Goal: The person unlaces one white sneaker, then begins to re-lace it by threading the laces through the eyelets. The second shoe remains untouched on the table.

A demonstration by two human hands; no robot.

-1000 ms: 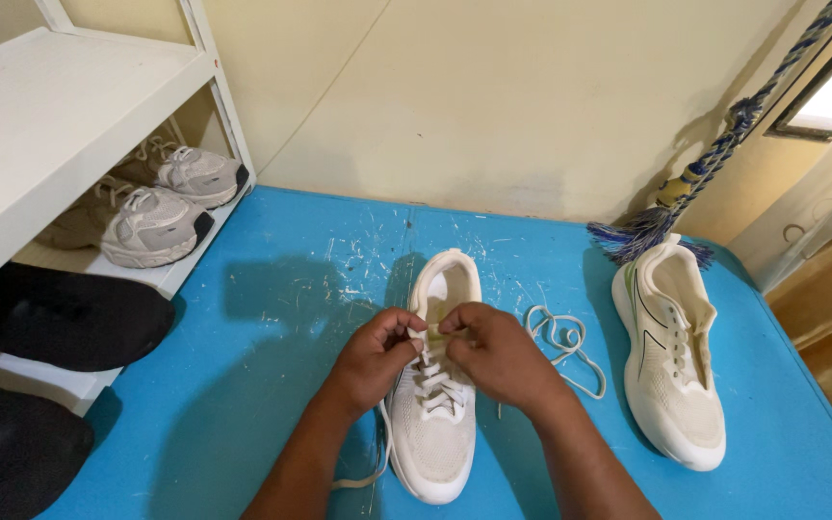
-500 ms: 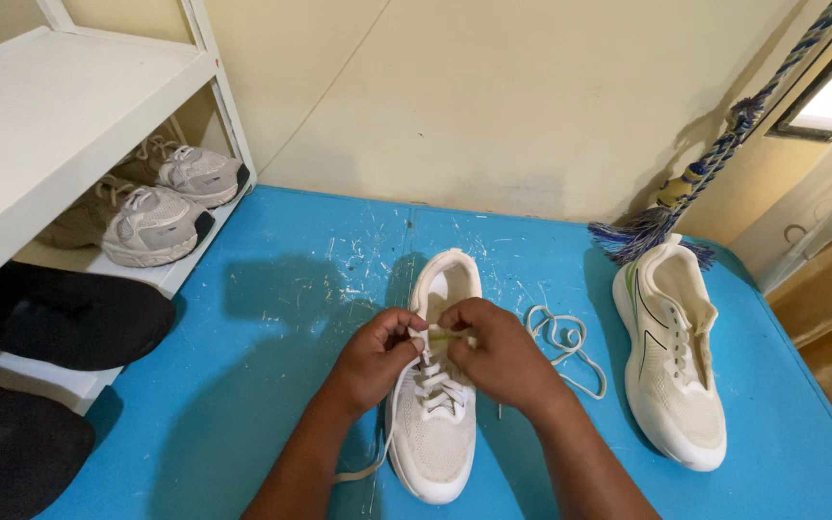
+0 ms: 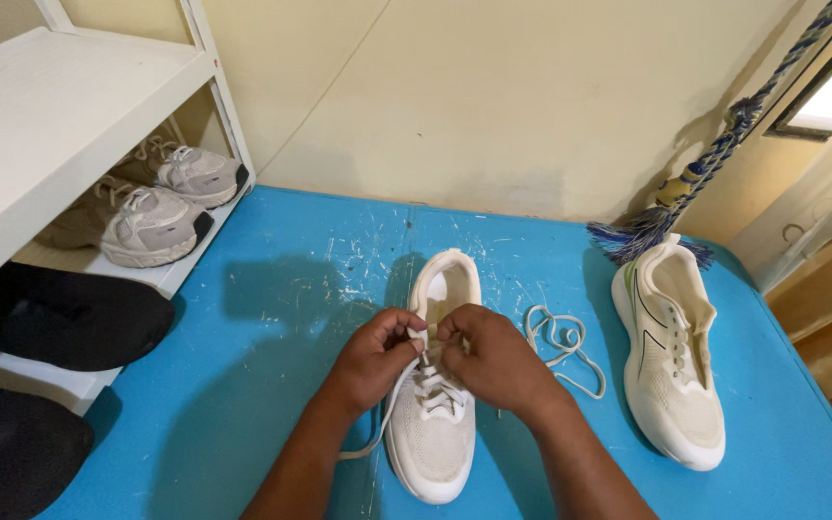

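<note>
A white sneaker (image 3: 432, 438) lies toe toward me on the blue table (image 3: 262, 385). My left hand (image 3: 375, 354) and my right hand (image 3: 491, 357) meet over its upper eyelets, both pinching its white lace. One lace end (image 3: 370, 445) trails off the shoe's left side. A second white sneaker (image 3: 668, 371) with no lace in its eyelets stands at the right, and a loose white lace (image 3: 560, 345) lies coiled between the two shoes.
A white shelf unit (image 3: 40, 125) at the left holds a pair of grey-white sneakers (image 3: 151, 223) and dark shoes (image 3: 60, 313) lower down. A blue and white rope with a frayed end (image 3: 671, 212) hangs against the wall at the back right.
My hands stay over the sneaker's eyelets with small finger movements on the lace. The trailing lace end at the left has shifted slightly.
</note>
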